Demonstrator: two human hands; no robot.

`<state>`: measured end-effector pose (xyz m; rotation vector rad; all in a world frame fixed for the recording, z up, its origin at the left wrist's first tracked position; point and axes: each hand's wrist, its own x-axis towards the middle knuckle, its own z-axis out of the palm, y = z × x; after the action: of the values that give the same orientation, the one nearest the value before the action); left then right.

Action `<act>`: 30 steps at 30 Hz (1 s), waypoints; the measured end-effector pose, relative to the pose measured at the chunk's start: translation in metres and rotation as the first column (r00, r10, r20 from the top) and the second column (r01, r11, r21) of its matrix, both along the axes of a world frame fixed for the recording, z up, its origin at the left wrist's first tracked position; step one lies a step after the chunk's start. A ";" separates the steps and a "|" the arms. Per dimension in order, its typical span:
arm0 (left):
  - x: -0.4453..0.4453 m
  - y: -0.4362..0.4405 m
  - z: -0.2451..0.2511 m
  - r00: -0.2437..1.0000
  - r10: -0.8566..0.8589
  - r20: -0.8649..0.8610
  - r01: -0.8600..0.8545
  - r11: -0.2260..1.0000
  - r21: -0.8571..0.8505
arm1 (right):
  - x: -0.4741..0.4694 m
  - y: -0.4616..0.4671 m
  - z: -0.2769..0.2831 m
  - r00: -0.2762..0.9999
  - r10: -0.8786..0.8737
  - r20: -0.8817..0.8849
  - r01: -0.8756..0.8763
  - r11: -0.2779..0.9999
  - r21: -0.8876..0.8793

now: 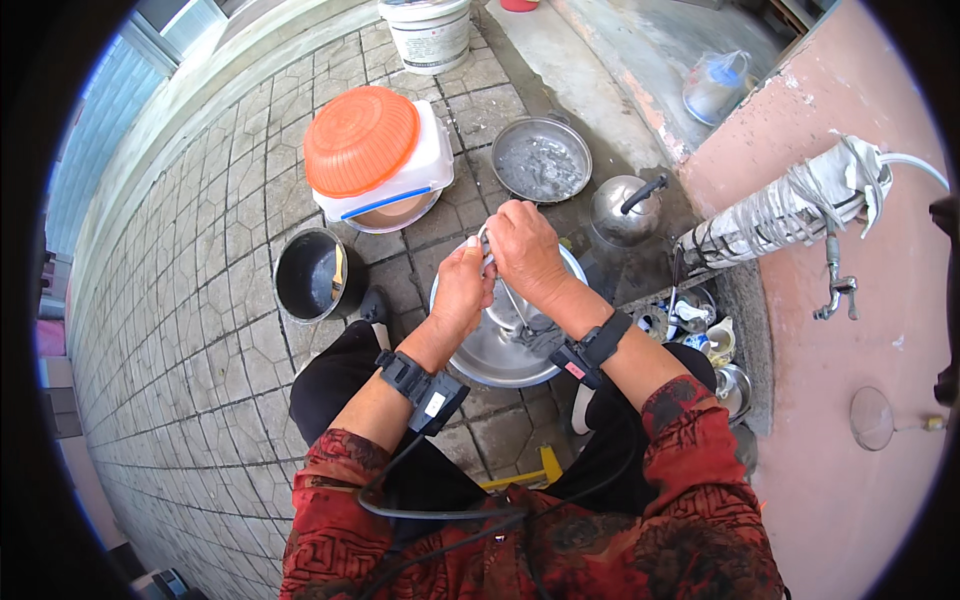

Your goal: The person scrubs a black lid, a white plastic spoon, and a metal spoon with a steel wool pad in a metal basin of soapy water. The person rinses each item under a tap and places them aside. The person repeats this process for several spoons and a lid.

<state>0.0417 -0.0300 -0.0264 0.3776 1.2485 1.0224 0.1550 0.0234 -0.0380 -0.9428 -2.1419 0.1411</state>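
My left hand [459, 281] and my right hand [527, 251] meet over a wide metal basin [469, 360] on the ground between my feet. Both sets of fingers are closed around the upper end of a slim, long-handled metal utensil [513, 297]. Its shaft slants down into the basin; I cannot tell what kind of utensil it is, as my fingers cover its top. A dark grey cloth [541, 339] lies in the basin by the shaft's lower end.
Left of the basin stands a dark pot [296, 281] with a brush inside. Beyond are an orange plastic basket [364, 139] on a white container, a metal pan [544, 159] and a kettle [619, 217]. Dishes [721, 341] crowd the right, below a wall tap [835, 289].
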 end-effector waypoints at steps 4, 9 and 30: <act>-0.001 0.001 0.008 0.996 0.031 -0.084 -0.026 0.998 0.062 | 0.009 0.013 0.012 0.966 -0.184 -0.179 0.155 0.974 -0.166; -0.001 0.001 0.009 0.980 -0.055 -0.192 0.087 0.983 0.162 | 0.013 0.008 0.030 0.922 -0.050 -0.384 -0.046 0.970 -0.238; 0.003 -0.007 -0.005 0.557 0.065 -0.828 0.482 0.787 0.386 | 0.033 0.023 0.016 0.809 -0.230 -0.541 -0.405 0.450 -0.796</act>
<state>0.0444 -0.0374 -0.0311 1.6308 1.6039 1.0102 0.1878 0.0463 -0.0218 -1.1145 -1.3934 1.5855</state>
